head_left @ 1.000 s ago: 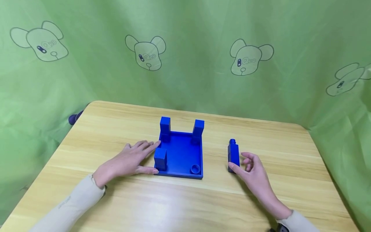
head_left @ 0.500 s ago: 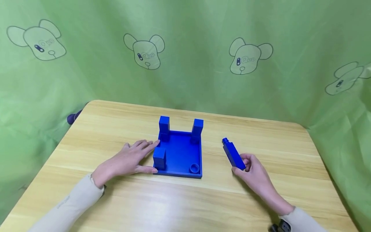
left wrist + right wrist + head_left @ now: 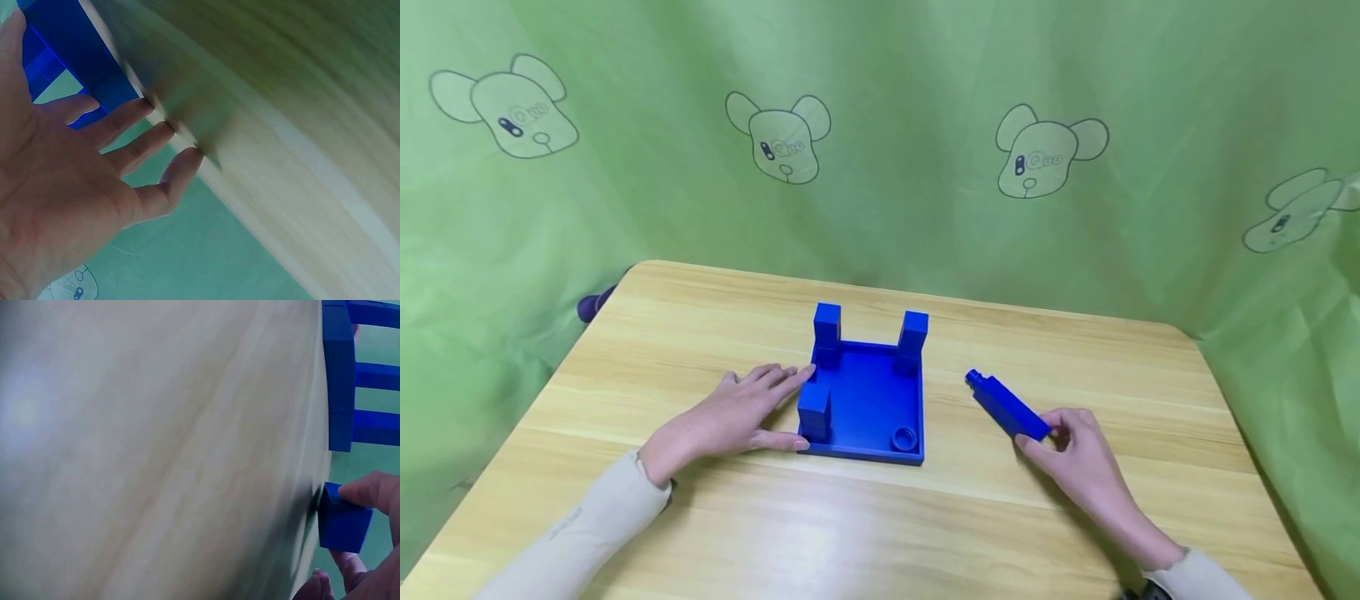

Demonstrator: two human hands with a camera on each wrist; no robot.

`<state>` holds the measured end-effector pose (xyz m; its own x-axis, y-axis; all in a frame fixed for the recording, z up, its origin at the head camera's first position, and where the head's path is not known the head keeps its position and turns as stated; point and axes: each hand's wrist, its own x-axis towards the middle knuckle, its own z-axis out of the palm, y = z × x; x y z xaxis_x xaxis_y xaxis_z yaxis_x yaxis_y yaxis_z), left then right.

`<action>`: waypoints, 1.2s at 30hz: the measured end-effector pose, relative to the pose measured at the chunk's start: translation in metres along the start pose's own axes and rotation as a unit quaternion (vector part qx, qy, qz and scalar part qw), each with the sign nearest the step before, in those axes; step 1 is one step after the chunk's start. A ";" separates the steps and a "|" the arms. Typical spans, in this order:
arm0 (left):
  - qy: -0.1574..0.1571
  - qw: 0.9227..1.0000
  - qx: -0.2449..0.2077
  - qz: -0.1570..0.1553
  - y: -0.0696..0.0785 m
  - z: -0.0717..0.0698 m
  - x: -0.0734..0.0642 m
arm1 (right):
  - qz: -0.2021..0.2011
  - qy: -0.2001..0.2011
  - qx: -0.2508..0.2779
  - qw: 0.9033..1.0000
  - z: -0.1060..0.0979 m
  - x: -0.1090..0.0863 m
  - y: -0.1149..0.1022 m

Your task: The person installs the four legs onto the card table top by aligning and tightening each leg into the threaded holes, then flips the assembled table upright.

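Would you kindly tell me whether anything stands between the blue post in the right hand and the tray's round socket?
Only the tray's right rim stands between the post and the socket; otherwise just tabletop shows.

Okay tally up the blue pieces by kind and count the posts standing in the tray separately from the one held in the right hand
Tray: 1
Standing posts: 3
Post held in the right hand, threaded end free: 1
Total: 5

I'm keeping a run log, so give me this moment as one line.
left hand: touching blue tray | right hand: pinching loose blue post | tray corners: three upright posts, one bare ring
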<state>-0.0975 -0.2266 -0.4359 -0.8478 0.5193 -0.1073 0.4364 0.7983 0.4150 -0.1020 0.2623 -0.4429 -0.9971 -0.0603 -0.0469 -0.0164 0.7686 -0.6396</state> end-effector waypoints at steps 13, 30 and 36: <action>-0.002 1.000 0.000 0.000 0.000 0.000 0.000 | 0.042 0.060 0.101 0.992 -0.025 -0.011 -0.016; 0.000 1.000 0.004 0.003 0.000 -0.001 0.001 | -0.019 0.160 0.294 0.942 -0.012 -0.010 -0.044; 0.001 1.000 0.007 0.002 0.000 -0.001 0.000 | -0.062 0.137 0.303 0.941 -0.002 -0.013 -0.058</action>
<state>-0.0979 -0.2270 -0.4351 -0.8468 0.5216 -0.1041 0.4434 0.8004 0.4033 -0.0884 0.2202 -0.4038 -0.9733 0.1053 0.2040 -0.1715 0.2570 -0.9511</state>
